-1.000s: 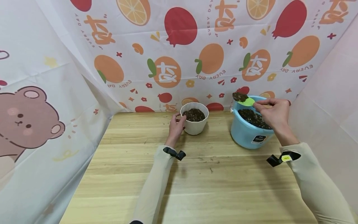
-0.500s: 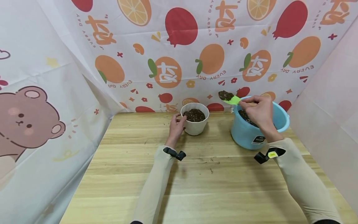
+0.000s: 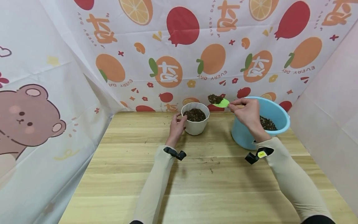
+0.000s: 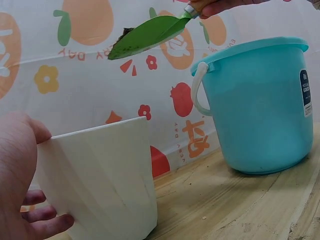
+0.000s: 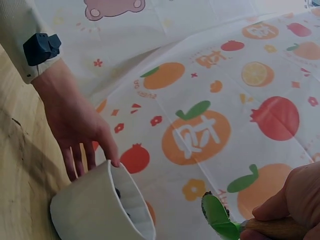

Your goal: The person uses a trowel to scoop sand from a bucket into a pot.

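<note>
A white flower pot (image 3: 195, 128) with dark soil (image 3: 195, 115) inside stands near the back of the table. My left hand (image 3: 177, 128) grips its left side, thumb at the rim and fingers against the wall, as the left wrist view also shows. Up to the right, my right hand (image 3: 247, 113) holds a green trowel (image 3: 222, 103) by its wooden handle (image 5: 277, 228). A heap of soil (image 3: 215, 99) lies on the blade, which is raised between pot and bucket, above the pot's rim level. Behind the right hand stands a blue bucket (image 3: 275, 113) partly filled with soil.
The wooden table (image 3: 134, 174) carries a few scattered dark crumbs (image 3: 211, 170) in front of the pot. A fruit-print cloth (image 3: 134, 40) hangs right behind the pot and bucket, with more cloth at both sides. The bucket's white handle (image 4: 199, 90) hangs on its pot-facing side.
My right hand has carried the soil-loaded trowel left from over the bucket toward the pot. The left hand and the pot have stayed in place.
</note>
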A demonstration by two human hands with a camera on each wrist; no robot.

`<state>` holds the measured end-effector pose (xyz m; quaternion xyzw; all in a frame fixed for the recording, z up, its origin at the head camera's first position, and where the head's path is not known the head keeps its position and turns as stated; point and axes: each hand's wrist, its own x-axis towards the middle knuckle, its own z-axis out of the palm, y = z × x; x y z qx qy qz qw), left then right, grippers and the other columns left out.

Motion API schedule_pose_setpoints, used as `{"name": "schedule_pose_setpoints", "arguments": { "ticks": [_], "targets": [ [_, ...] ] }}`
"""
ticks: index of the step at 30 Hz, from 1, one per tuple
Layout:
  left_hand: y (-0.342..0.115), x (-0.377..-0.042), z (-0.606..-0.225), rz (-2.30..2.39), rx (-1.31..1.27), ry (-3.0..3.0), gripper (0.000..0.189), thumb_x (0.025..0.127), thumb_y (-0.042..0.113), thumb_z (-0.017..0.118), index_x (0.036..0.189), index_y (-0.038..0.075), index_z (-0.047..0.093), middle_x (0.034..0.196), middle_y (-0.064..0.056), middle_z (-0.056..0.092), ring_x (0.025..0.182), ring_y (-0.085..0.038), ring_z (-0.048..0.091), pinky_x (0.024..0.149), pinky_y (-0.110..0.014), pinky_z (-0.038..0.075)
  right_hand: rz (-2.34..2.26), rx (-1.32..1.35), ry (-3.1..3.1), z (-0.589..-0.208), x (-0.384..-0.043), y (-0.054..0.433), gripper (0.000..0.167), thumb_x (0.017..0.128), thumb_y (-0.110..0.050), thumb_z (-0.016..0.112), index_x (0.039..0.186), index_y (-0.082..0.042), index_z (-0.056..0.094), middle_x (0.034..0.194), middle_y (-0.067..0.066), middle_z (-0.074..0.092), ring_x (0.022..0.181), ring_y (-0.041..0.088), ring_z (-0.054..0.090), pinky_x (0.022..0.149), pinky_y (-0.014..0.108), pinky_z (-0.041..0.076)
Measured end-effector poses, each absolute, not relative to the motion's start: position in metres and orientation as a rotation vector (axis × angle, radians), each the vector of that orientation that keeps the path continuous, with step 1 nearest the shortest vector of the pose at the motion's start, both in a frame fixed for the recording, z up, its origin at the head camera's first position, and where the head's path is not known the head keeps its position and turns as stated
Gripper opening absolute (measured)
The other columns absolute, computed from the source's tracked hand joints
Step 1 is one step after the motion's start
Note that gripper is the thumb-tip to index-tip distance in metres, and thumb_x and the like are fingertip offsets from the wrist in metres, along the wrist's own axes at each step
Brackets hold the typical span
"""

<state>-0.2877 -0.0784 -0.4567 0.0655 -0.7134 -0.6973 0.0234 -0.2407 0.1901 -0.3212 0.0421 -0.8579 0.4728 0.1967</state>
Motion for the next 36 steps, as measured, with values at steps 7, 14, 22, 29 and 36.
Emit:
{"name": "schedule_pose_setpoints", "arguments": {
  "ticks": [7, 14, 22, 29, 36],
  "targets": [
    [-0.079, -0.289, -0.455, -2.171, 0.192, -2.206, 0.051, 0.102, 0.034, 0.057, 0.148, 0.014, 0.045, 0.124, -0.018, 0.052, 0.107, -0.03, 0.057, 0.102, -0.055, 0.052, 1.307, 0.136, -2.437, -0.326, -0.244, 0.181, 0.015, 0.089, -0.015, 0.076, 0.093, -0.002, 0.081, 0.092, 0.022, 0.077, 0.06, -0.006, 0.065, 0.056, 0.018, 0.053],
    [-0.078, -0.288, -0.456, -2.172, 0.178, -2.196, 0.052, 0.102, 0.033, 0.057, 0.148, 0.012, 0.045, 0.123, -0.018, 0.052, 0.102, -0.026, 0.056, 0.101, -0.056, 0.052, 1.257, 0.104, -2.484, -0.332, -0.248, 0.174, 0.013, 0.089, -0.016, 0.076, 0.092, -0.005, 0.081, 0.093, 0.018, 0.078, 0.062, 0.003, 0.066, 0.056, 0.019, 0.052],
    [-0.079, -0.289, -0.457, -2.172, 0.18, -2.199, 0.052, 0.102, 0.033, 0.057, 0.148, 0.012, 0.045, 0.121, -0.017, 0.052, 0.105, -0.027, 0.057, 0.102, -0.056, 0.052, 1.241, 0.112, -2.533, -0.339, -0.25, 0.168, 0.013, 0.089, -0.018, 0.077, 0.091, -0.007, 0.081, 0.094, 0.016, 0.077, 0.064, 0.007, 0.063, 0.056, 0.024, 0.051],
    [-0.078, -0.291, -0.456, -2.182, 0.177, -2.196, 0.053, 0.103, 0.034, 0.057, 0.149, 0.011, 0.044, 0.123, -0.018, 0.051, 0.111, -0.032, 0.057, 0.104, -0.055, 0.051, 1.259, 0.133, -2.562, -0.343, -0.25, 0.165, 0.013, 0.089, -0.018, 0.076, 0.092, -0.006, 0.081, 0.093, 0.016, 0.078, 0.069, 0.014, 0.067, 0.059, 0.027, 0.053],
    [-0.078, -0.288, -0.456, -2.188, 0.191, -2.208, 0.053, 0.103, 0.035, 0.056, 0.15, 0.013, 0.043, 0.126, -0.018, 0.05, 0.113, -0.032, 0.057, 0.104, -0.055, 0.051, 1.263, 0.155, -2.602, -0.35, -0.251, 0.161, 0.011, 0.089, -0.016, 0.076, 0.091, -0.007, 0.081, 0.096, 0.016, 0.077, 0.071, 0.018, 0.071, 0.059, 0.027, 0.053]
  ]
}}
